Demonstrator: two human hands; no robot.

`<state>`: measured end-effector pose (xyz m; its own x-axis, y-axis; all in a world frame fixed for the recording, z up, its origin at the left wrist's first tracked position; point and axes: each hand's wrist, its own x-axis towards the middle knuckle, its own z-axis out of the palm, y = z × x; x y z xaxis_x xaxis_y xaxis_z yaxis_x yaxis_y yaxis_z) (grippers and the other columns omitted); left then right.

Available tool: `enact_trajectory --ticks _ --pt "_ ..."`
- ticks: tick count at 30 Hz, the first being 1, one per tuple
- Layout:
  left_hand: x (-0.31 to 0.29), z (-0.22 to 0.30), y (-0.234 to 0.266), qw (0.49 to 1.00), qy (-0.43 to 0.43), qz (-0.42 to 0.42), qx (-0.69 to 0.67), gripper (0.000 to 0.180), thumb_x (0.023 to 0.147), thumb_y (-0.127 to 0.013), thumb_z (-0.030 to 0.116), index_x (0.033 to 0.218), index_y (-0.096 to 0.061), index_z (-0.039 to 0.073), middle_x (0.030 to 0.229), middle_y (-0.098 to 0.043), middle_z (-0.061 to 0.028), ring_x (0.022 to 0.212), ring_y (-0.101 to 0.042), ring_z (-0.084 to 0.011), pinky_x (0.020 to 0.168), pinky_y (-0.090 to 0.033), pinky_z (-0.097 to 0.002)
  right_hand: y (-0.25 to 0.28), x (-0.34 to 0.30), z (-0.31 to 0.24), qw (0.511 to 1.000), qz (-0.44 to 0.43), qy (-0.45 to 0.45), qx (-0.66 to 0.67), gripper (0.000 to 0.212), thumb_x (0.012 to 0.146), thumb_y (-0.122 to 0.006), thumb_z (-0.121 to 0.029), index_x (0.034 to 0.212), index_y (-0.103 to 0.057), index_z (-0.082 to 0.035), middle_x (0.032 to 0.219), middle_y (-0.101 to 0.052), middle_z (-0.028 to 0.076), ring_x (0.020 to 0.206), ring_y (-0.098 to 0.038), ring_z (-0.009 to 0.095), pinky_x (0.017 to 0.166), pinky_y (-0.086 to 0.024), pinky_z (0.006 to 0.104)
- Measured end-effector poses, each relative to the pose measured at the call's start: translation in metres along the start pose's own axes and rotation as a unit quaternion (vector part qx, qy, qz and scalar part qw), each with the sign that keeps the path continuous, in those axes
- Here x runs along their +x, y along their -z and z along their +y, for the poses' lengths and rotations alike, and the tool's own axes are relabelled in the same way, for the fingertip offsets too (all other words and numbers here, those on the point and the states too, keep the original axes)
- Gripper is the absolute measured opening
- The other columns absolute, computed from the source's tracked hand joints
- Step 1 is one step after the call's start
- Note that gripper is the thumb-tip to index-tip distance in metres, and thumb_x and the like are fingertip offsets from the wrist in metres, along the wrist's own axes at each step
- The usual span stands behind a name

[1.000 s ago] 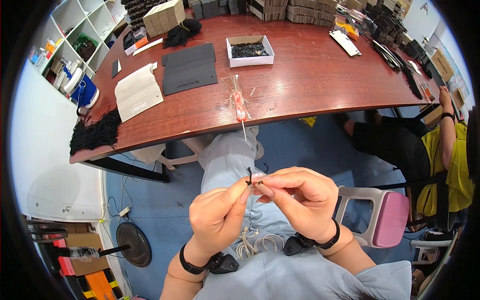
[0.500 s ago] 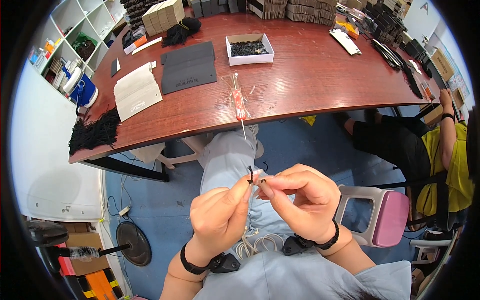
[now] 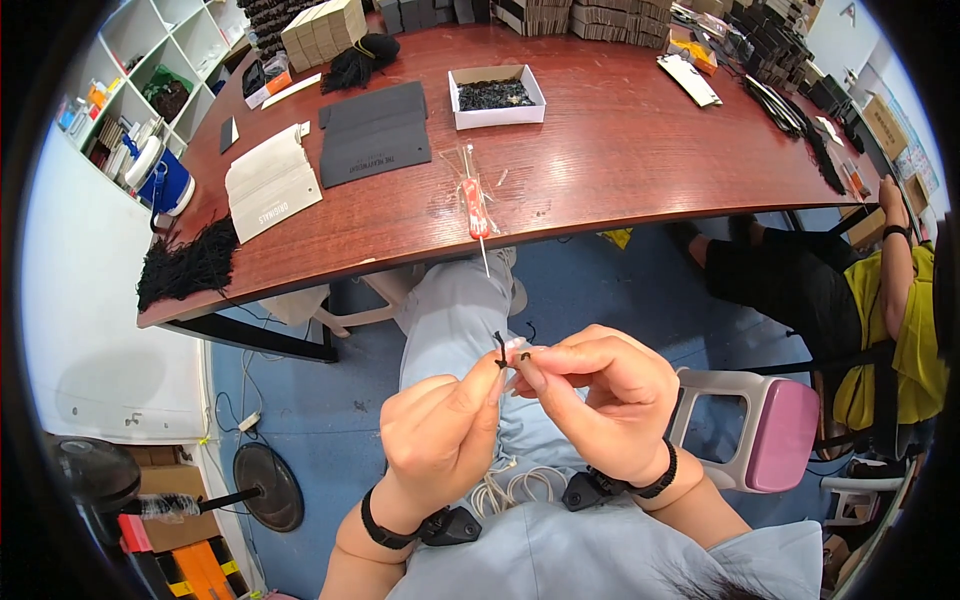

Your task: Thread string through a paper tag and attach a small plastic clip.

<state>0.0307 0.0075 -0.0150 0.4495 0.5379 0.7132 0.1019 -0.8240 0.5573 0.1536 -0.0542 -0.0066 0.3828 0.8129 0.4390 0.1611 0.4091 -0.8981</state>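
Above my lap, my left hand pinches a thin black cord between thumb and fingertips, with a short knotted end sticking up. Close beside it, my right hand is closed in a pinch, and a small dark bit of the cord shows at its fingertips. The rest of the cord is hidden by my fingers. Beyond my hands, a red-handled tool with a thin metal shaft lies at the table edge, its tip jutting over. Clear scraps lie around it.
The red-brown table carries a white box of small black pieces, a black card sheet, a cream sheet and a black cord bundle. A pink-topped stool and a seated person are at right.
Both hands keep their pinches on the cord, with only a slight shift of the fingertips. The whole view has moved a little.
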Motion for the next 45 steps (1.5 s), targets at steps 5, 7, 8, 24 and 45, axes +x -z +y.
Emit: enact_trajectory --ticks 5,7,8,24,45 --pt "-0.003 -0.002 -0.001 0.997 -0.041 -0.015 0.064 0.029 0.063 -0.056 -0.008 0.092 -0.055 -0.008 0.051 -0.047 -0.0068 0.038 -0.041 -0.0149 0.037 -0.034 -0.0246 0.000 -0.002 -0.001 0.999 0.011 -0.026 0.034 0.015 0.068 -0.056 0.010 0.083 -0.057 0.007 0.077 -0.058 0.014 0.069 -0.059 0.014 0.060 -0.050 0.0217" --pt "-0.003 -0.001 0.000 0.995 -0.047 -0.016 0.086 0.030 0.062 -0.057 -0.007 0.092 -0.055 -0.008 0.051 -0.047 -0.0064 0.038 -0.041 -0.0144 0.037 -0.033 -0.0244 -0.001 -0.003 -0.002 0.998 0.018 -0.036 0.040 0.015 0.068 -0.056 0.010 0.083 -0.057 0.007 0.078 -0.058 0.014 0.069 -0.059 0.014 0.060 -0.050 0.0218" --pt "-0.003 -0.001 0.000 0.992 -0.053 -0.018 0.109 0.031 0.061 -0.058 -0.006 0.092 -0.056 -0.008 0.052 -0.048 -0.0060 0.038 -0.040 -0.0140 0.037 -0.033 -0.0242 -0.002 -0.004 -0.002 0.998 0.024 -0.047 0.047 0.015 0.068 -0.056 0.010 0.083 -0.057 0.008 0.078 -0.058 0.014 0.069 -0.059 0.014 0.060 -0.050 0.0219" --pt "-0.006 0.003 -0.005 0.980 -0.098 -0.001 0.171 0.035 0.059 -0.057 -0.002 0.094 -0.054 -0.009 0.057 -0.051 -0.0040 0.038 -0.039 -0.0112 0.036 -0.032 -0.0223 -0.012 -0.013 0.007 0.996 0.081 0.043 -0.018 0.017 0.064 -0.060 0.009 0.080 -0.059 0.006 0.069 -0.060 0.013 0.058 -0.057 0.013 0.051 -0.043 0.0199" --pt "-0.002 0.002 -0.001 0.999 -0.004 0.005 0.054 0.027 0.064 -0.057 -0.007 0.091 -0.056 -0.009 0.049 -0.047 -0.0063 0.037 -0.043 -0.0142 0.037 -0.035 -0.0242 -0.005 -0.006 -0.004 0.998 0.042 -0.048 0.023 0.013 0.066 -0.058 0.010 0.079 -0.058 0.007 0.071 -0.059 0.013 0.063 -0.058 0.013 0.057 -0.047 0.0202"
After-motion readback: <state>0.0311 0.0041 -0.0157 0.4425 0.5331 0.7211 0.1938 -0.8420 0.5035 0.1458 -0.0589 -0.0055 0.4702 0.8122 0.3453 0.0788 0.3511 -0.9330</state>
